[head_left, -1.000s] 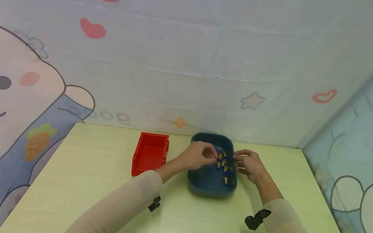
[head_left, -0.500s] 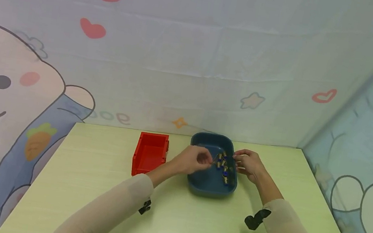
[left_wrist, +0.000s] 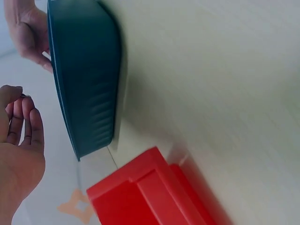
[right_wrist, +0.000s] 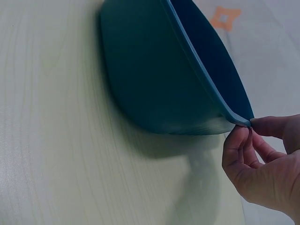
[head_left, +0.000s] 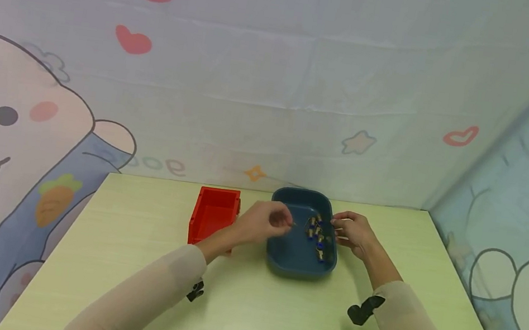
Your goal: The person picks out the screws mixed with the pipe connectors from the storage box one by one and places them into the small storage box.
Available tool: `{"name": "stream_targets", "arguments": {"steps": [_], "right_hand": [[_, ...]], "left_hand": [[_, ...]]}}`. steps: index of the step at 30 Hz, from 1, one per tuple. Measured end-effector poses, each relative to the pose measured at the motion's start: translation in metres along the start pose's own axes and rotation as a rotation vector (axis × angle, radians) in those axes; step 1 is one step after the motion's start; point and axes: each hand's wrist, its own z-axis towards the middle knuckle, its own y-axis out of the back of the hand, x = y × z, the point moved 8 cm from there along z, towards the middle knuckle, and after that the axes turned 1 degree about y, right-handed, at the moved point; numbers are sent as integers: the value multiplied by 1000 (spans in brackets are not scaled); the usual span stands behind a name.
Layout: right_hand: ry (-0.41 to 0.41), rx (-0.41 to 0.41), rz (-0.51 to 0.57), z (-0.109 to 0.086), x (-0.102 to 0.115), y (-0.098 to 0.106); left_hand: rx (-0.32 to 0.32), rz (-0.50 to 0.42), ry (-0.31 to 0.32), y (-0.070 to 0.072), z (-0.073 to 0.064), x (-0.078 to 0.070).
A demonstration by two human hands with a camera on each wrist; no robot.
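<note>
A dark blue plastic basin (head_left: pixel 297 274) stands at the back of the table with several small brass fittings with blue ends (head_left: pixel 320 245) along its right side. My left hand (head_left: pixel 261 222) is over the basin's left rim, its thumb and index finger pinching a tiny thin metal piece (left_wrist: pixel 24 95); its kind is too small to tell. My right hand (head_left: pixel 355 235) pinches the basin's right rim between thumb and fingers, as the right wrist view shows. To the left, partly behind my left forearm, sits a red plastic bin (head_left: pixel 213 215).
The pale wood-grain table (head_left: pixel 262 322) runs back to a cloth backdrop (head_left: pixel 237 71) printed with cartoon figures and hearts. A narrow strip of tabletop separates the red bin from the basin. Black wrist mounts (head_left: pixel 362 310) hang beneath both sleeves.
My left hand has drawn left from above the fittings to the basin's left rim, carrying the tiny metal piece. My right hand has stayed on the rim.
</note>
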Motion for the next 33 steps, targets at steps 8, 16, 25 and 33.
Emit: {"name": "stream_targets", "arguments": {"steps": [8,16,25,33], "right_hand": [[-16,-4,10,-1,-2,2],[-16,5,2,-1,-2,0],[-14,18,21,0,-1,0],[-11,23,10,-1,1,-1]], "left_hand": [[-40,-34,-37,17,-6,0],[-76,-52,12,32,-18,9],[-120,-53,32,51,-24,18],[-125,-68,31,59,-28,19]]}}
